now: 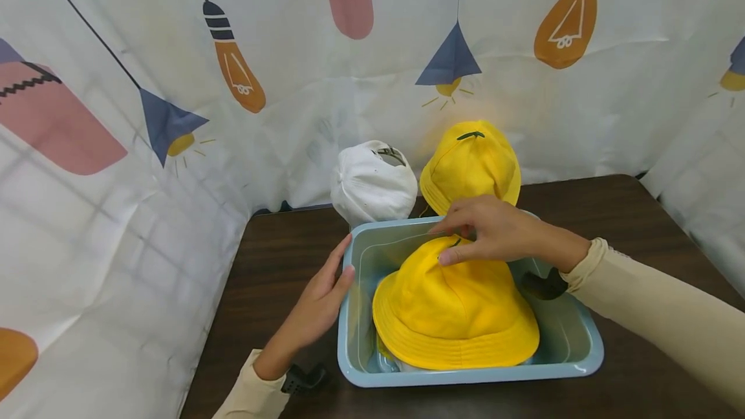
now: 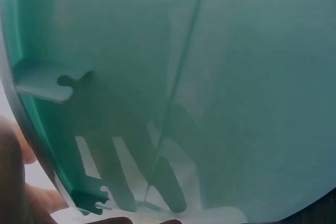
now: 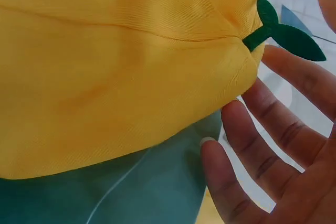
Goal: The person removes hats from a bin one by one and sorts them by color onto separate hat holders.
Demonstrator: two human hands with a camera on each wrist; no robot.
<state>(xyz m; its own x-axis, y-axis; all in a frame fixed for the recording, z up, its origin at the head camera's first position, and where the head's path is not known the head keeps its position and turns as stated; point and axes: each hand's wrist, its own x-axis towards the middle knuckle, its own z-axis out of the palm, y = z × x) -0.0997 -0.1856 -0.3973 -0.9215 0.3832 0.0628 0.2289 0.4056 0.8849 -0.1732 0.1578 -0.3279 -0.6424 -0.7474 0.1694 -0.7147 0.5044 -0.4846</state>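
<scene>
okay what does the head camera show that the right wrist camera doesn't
Only the head view shows the left hand resting against the light blue tub's outer left wall, a white cap and a second yellow hat behind the tub, the dark table and the lightbulb-print curtain. Only the right wrist view shows the hat's green leaf stem close up. Both show the right hand at the crown of the yellow hat in the tub.

yellow bucket hat, green felt leaf at its crown; light blue-green tub; second yellow hat with dark green stem; white cap; dark brown wood-grain table; white backdrop cloth printed with orange bulbs, pink shapes, navy triangular lamps with yellow glow; cream sleeves.
</scene>
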